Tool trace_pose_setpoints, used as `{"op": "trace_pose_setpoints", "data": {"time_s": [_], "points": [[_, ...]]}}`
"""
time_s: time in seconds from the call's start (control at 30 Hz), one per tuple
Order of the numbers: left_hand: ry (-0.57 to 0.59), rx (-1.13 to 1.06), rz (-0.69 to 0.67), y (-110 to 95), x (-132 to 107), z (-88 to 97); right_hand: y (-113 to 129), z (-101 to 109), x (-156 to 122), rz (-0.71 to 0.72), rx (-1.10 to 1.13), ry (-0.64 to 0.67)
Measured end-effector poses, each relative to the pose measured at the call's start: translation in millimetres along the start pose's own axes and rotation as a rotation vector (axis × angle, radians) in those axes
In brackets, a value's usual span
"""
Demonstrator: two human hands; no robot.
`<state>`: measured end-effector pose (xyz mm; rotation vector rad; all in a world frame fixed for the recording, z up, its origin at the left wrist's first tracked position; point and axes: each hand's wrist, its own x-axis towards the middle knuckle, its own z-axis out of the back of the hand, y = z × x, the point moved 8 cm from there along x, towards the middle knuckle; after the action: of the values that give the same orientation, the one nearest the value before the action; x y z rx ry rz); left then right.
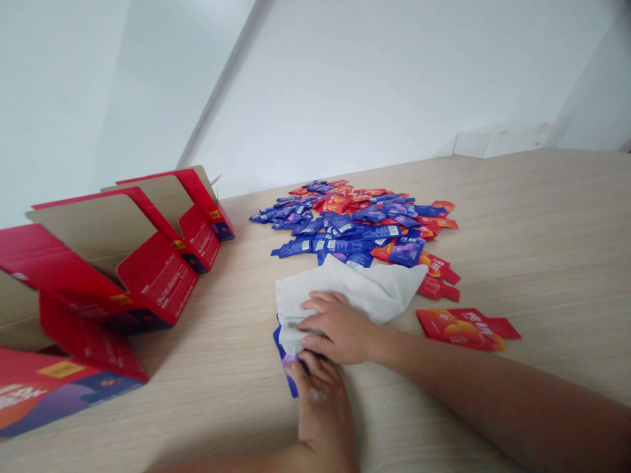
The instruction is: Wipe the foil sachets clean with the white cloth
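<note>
Pressed palm-down with the fingers loosely spread, the right hand (340, 328) lies on the near left end of a white cloth (369, 289), holding it against the table (542, 217) rather than gripping it. The left hand (320, 404) comes in from the near edge. Its fingertips meet the cloth's lower corner and a blue packet (282, 351) that pokes out from under it. The fingers are bunched there, but I cannot tell whether they pinch the packet or only touch it.

Only a narrow strip of the blue packet shows along the cloth's left edge, directly under both sets of fingertips. Its long axis runs roughly from the person outward, tipped a little to the left. The left hand is the nearer of the two to its exposed end, while the right hand sits just above it, on top of the cloth. From the hands the cloth stretches away to the right, and its far edge touches a heap of blue and red packets (355, 220).

A few loose red packets (463, 327) lie on the table just right of the right forearm, apart from the heap. Several red cardboard boxes (152, 269), open and partly unfolded, stand in a row well to the left of the hands.
</note>
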<state>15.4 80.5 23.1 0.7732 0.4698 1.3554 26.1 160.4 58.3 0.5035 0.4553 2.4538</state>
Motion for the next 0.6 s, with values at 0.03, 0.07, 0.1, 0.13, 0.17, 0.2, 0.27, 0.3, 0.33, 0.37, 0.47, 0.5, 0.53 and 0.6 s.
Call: {"op": "trace_pose_setpoints", "data": {"time_s": [0.03, 0.07, 0.1, 0.13, 0.17, 0.2, 0.27, 0.3, 0.33, 0.37, 0.47, 0.5, 0.53, 0.6], "points": [[0.0, 0.002, -0.001, -2, 0, -1.1, 1, 0, 0, 0.014, 0.006, 0.003], [0.001, 0.008, -0.005, -4, 0, -2.4, 2, -1, 0, 0.034, 0.014, 0.009], [0.004, 0.018, -0.007, -6, 0, -4.0, 3, -2, -1, 0.057, 0.025, 0.017], [0.015, 0.031, 0.004, -8, 0, -6.3, 4, -3, -1, 0.082, 0.036, 0.026], [0.028, 0.046, 0.02, -9, 0, -8.6, 5, -4, -2, 0.106, 0.046, 0.035], [0.048, 0.058, 0.048, -8, 0, -11.1, 6, -5, -2, 0.125, 0.054, 0.041], [0.065, 0.069, 0.078, -6, -1, -13.3, 7, -5, -2, 0.142, 0.062, 0.048], [0.04, 0.062, 0.044, -8, 0, -11.4, 7, -5, -2, 0.135, 0.061, 0.044], [0.018, 0.056, 0.02, -9, 0, -9.4, 6, -4, -2, 0.121, 0.058, 0.037], [-0.001, 0.048, -0.004, -9, 0, -7.2, 5, -4, -2, 0.102, 0.054, 0.03], [-0.008, 0.041, 0.002, -4, 0, -4.0, 3, -2, 0, 0.048, 0.035, 0.012], [0.001, 0.044, 0.02, -3, 0, -4.1, 3, -1, 0, 0.037, 0.029, 0.008], [0.005, 0.047, 0.032, -2, -1, -4.2, 2, -1, 0, 0.028, 0.024, 0.005], [0.003, 0.05, 0.035, -5, -1, -5.2, 1, -1, 1, 0.02, 0.019, 0.002]]}}
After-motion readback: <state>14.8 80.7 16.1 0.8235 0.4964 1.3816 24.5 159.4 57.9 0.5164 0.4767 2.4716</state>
